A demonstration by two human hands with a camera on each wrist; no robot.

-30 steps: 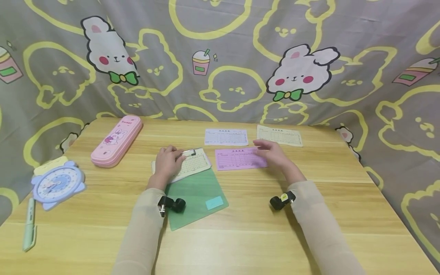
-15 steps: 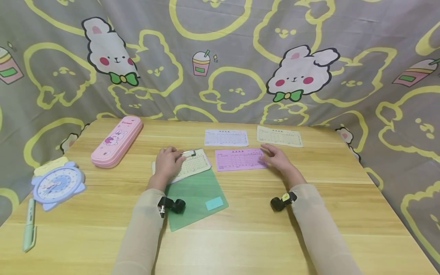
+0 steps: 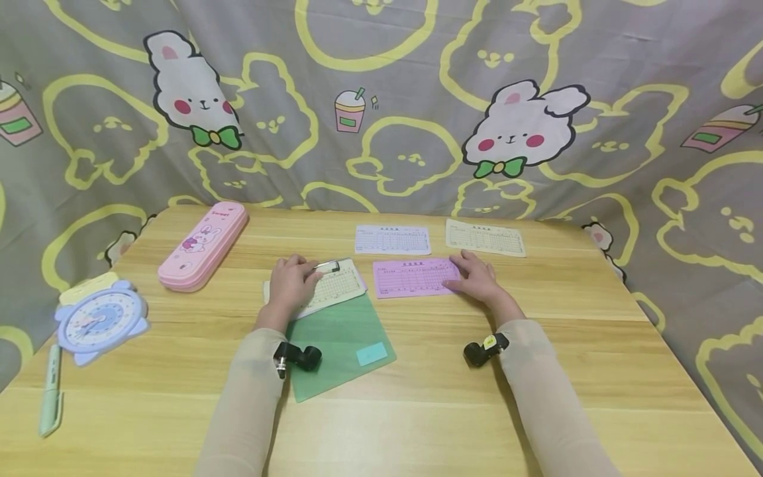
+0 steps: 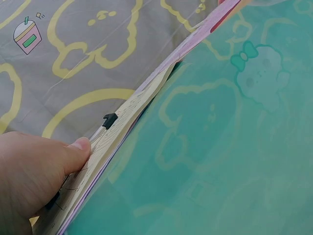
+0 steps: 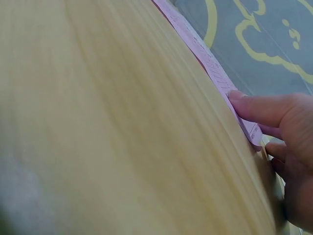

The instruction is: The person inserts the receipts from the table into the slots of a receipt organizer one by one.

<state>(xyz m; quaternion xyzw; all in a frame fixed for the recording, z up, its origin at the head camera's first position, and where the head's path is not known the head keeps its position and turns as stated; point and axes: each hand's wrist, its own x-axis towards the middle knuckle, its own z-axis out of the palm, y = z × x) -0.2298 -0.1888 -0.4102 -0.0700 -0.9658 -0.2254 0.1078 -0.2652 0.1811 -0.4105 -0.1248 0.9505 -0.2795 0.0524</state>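
Note:
A green translucent clipboard (image 3: 340, 351) lies left of centre, with several printed slips under its metal clip (image 3: 326, 266), a cream slip (image 3: 334, 286) on top. My left hand (image 3: 291, 285) grips the clipboard at the clip; in the left wrist view the thumb (image 4: 78, 152) presses there, while its fingers are mostly hidden. Right of the clipboard, a purple printed slip (image 3: 411, 277) lies on the table. My right hand (image 3: 477, 279) pinches its right end. In the right wrist view the thumb is on top of the purple slip (image 5: 215, 71) and the fingers are curled at its edge.
Behind lie a white printed slip (image 3: 392, 240) and another cream slip (image 3: 485, 237). On the left are a pink pencil case (image 3: 204, 246), a blue toy clock (image 3: 101, 319) and a pale green highlighter (image 3: 51, 391). A patterned curtain (image 3: 405, 99) hangs behind the wooden table (image 3: 453, 424).
My right hand has come down from above the purple slip's right end, and its thumb and fingers have closed on that end. The left hand and clipboard have stayed in place.

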